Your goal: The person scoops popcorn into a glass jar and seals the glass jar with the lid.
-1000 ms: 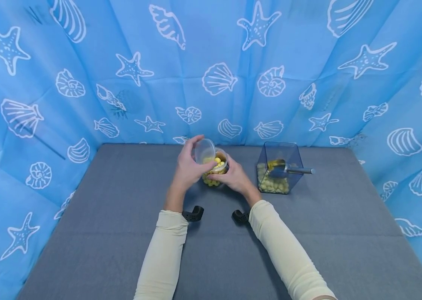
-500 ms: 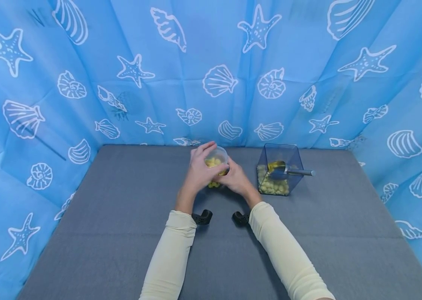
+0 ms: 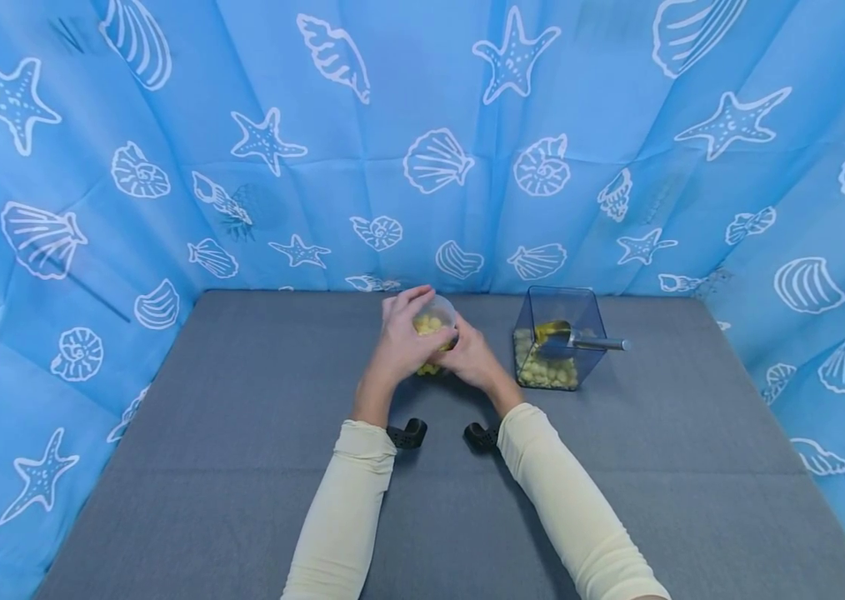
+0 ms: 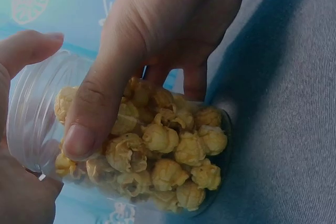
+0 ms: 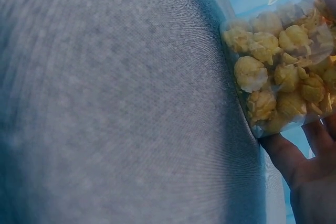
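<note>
A clear round jar [image 4: 157,156] of caramel-coloured popcorn stands on the grey tabletop between both hands. On its mouth sits a translucent lid [image 3: 439,307]. My left hand [image 3: 402,337] grips the lid's edge, thumb toward me and fingers over the far side. My right hand [image 3: 473,357] is wrapped round the jar's body; its thumb lies across the jar wall in the left wrist view. Popcorn [image 5: 286,77] fills much of the jar in the right wrist view. From the head, the hands cover most of the jar.
A square, blue-tinted clear bin [image 3: 593,329] with more popcorn in it stands right of the jar. A metal scoop [image 3: 576,337] leans inside, its handle over the right rim. A blue seashell-patterned curtain [image 3: 362,150] borders the grey table [image 3: 227,433].
My left hand has brought the tilted lid rightward and down onto the jar's mouth. My right hand stays round the jar. The last half second shows little movement.
</note>
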The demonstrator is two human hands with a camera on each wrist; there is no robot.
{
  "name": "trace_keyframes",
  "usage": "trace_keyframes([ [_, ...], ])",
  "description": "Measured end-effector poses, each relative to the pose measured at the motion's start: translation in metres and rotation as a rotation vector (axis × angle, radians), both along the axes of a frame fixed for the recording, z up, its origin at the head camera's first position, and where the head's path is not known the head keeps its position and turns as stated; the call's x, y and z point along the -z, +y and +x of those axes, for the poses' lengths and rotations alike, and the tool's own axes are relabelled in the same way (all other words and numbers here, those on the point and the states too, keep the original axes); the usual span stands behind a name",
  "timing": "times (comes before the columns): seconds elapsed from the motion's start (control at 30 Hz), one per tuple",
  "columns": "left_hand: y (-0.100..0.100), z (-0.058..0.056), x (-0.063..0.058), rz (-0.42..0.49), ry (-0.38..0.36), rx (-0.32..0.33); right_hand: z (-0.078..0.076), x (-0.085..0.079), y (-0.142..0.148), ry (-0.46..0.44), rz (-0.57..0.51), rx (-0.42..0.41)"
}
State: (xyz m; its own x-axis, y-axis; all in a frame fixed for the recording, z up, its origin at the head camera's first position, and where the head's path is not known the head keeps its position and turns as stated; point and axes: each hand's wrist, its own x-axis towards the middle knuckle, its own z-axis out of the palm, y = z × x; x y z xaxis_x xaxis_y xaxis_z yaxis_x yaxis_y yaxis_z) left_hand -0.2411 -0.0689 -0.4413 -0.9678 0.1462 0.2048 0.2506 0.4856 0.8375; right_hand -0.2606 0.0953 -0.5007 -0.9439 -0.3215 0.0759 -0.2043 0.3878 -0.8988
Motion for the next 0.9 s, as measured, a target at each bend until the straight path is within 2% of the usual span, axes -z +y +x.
trace_keyframes([
  [0.43, 0.0050, 0.0003, -0.0075, -0.197, 0.023, 0.014, -0.0012, -0.0005, 0.0028, -0.038, 0.026, 0.012],
  [0.9, 0.0054, 0.0006, -0.0018, -0.179, 0.098, -0.011, 0.0013, -0.0018, 0.0017, -0.045, 0.038, 0.012],
])
